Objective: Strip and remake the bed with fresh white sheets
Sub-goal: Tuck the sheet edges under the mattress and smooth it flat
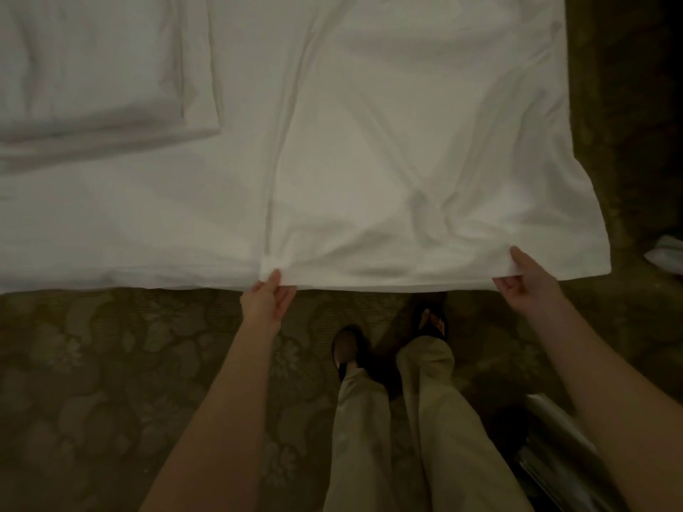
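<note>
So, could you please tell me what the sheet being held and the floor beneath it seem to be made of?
The white sheet looks like thin woven cotton or a cotton blend, matte: it creases softly and puckers where the left hand and right hand pinch its edge. The floor looks like carpet, dull and non-reflective, with a tonal floral pattern; the dim light leaves its pile unclear.

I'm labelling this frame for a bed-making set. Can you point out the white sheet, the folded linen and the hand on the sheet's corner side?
white sheet [369, 142], head view, its wrinkled middle.
folded linen [92, 68], head view, its flat top.
right hand [525, 279], head view, the middle of the hand.
</note>
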`<action>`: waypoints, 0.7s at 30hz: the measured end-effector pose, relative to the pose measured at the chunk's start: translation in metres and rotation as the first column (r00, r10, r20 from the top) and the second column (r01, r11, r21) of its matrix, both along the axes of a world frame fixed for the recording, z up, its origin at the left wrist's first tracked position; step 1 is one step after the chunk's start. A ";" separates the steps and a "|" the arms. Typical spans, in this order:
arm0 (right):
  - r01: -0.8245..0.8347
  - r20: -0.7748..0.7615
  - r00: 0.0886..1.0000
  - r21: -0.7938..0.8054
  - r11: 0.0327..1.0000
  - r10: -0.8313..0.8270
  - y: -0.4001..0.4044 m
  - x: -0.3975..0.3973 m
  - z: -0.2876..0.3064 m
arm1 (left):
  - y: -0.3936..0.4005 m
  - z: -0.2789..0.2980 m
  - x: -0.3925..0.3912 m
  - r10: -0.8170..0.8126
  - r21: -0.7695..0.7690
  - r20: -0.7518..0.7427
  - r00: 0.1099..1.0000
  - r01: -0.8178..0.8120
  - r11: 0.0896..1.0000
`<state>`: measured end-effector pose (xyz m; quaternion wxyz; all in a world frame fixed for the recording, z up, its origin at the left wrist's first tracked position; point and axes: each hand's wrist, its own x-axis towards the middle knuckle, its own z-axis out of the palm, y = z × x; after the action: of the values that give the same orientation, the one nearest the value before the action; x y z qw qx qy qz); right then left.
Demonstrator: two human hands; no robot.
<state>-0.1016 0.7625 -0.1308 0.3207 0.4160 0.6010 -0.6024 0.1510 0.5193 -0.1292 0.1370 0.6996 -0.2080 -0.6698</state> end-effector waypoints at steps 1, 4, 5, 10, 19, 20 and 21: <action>-0.008 0.009 1.000 0.043 0.999 0.008 0.005 0.003 -0.006 | 0.007 -0.004 0.005 0.000 0.009 0.018 1.000 0.000 1.000; -0.013 0.013 1.000 0.143 0.990 0.011 0.017 0.013 -0.020 | 0.018 -0.019 0.014 0.008 0.011 0.105 0.994 -0.009 1.000; -0.023 0.014 1.000 0.164 0.986 0.021 0.021 0.016 -0.024 | 0.019 -0.024 0.014 0.009 0.009 0.122 0.992 -0.010 1.000; -0.003 -0.009 1.000 0.181 0.983 0.005 0.026 0.017 -0.027 | 0.009 -0.040 0.010 0.029 0.097 0.156 0.987 -0.045 0.994; 0.206 -0.118 0.976 0.235 0.950 -0.183 0.048 0.002 -0.023 | 0.032 -0.040 -0.002 0.153 0.060 0.191 0.970 -0.167 0.984; 0.223 -0.099 0.974 0.227 0.948 -0.205 0.052 0.005 -0.024 | 0.033 -0.039 -0.003 0.145 0.071 0.186 0.972 -0.161 0.984; 0.251 -0.087 0.967 0.187 0.950 -0.239 0.053 0.005 -0.024 | 0.037 -0.038 -0.006 0.110 0.112 0.165 0.980 -0.129 0.985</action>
<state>-0.0963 0.8154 -0.1547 0.1815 0.4975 0.6111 -0.5882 0.1447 0.5560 -0.1669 0.1171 0.7687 -0.1343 -0.6143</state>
